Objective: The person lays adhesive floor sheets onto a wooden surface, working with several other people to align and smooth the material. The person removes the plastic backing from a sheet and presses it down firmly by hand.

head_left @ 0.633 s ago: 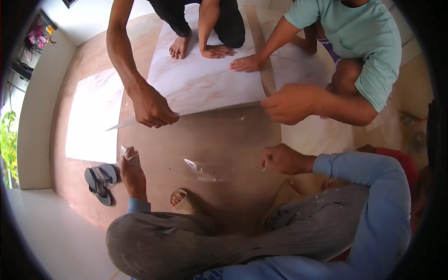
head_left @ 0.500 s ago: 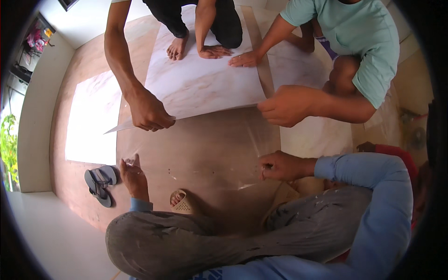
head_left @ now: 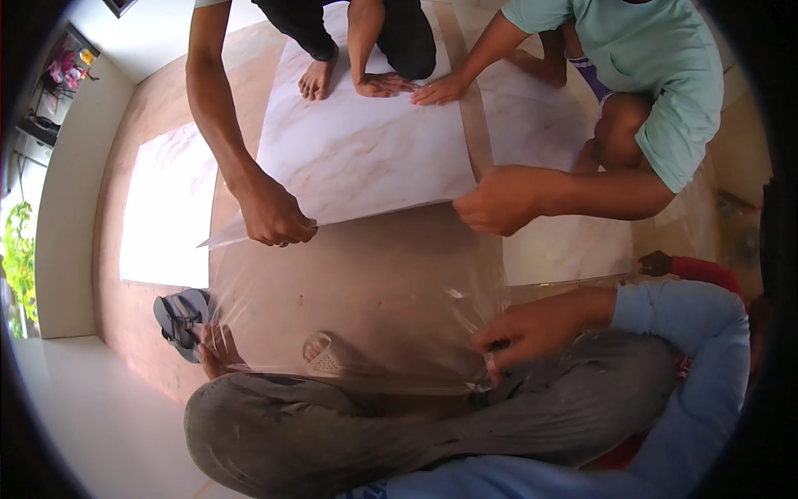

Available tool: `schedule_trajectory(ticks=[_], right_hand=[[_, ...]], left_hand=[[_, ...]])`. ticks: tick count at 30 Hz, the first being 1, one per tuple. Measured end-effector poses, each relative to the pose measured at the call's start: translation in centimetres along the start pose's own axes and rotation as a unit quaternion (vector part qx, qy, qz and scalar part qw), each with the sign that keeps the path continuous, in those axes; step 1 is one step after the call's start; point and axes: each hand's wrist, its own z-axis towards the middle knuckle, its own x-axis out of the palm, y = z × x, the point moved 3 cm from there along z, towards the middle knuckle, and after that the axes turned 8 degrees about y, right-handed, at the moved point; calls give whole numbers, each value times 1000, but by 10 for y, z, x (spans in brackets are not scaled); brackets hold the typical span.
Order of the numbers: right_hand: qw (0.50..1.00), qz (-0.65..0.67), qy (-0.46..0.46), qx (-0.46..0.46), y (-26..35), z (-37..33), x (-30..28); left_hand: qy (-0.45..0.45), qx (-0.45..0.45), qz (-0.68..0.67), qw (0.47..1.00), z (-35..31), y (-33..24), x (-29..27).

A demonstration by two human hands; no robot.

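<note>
A clear plastic film (head_left: 391, 333) spans the gap between my hands, stretched tight with creases running out from its corners. My left hand (head_left: 218, 349) grips its left corner beside my knee, partly seen through it. The right corner is pinched in my right hand (head_left: 532, 328) above my other knee. Beyond, the film reaches up to a pale marble-patterned sheet (head_left: 366, 158), whose near edge is raised off the floor. One co-worker's hand (head_left: 276, 212) pinches that edge at the left; another co-worker's fist (head_left: 499, 200) holds it at the right.
Grey sandals (head_left: 179, 320) lie left of my left hand. Another marble-patterned sheet (head_left: 170, 208) lies on the brown floor (head_left: 116, 324) at left, and a further one (head_left: 569, 245) at right. Both co-workers lean on the middle sheet. A red-sleeved arm (head_left: 706, 270) shows at right.
Both my hands have moved down toward my knees, drawing the film closer and tighter. The co-workers' raised hands have shifted only slightly, still holding the sheet's edge.
</note>
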Motion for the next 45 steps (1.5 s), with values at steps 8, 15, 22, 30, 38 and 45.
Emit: schedule_trajectory(ticks=[8, 15, 22, 30, 38, 45], right_hand=[[998, -2, 35, -59, 71, -51, 26], [985, 20, 111, -132, 127, -59, 52], [974, -91, 45, -202, 145, -64, 41], [956, 24, -153, -250, 152, -60, 39], [983, -93, 120, -106, 161, -31, 62], [972, 66, 24, -223, 174, -9, 82]], left_hand=[[-61, 37, -47, 996, -10, -55, -1], [-93, 106, -103, 985, -23, -143, 4], [-38, 100, -164, 981, -27, -162, 67], [-65, 213, -134, 966, -36, -170, 99], [-112, 176, -119, 971, -36, -167, 76], [42, 294, -111, 948, -49, -192, 131]])
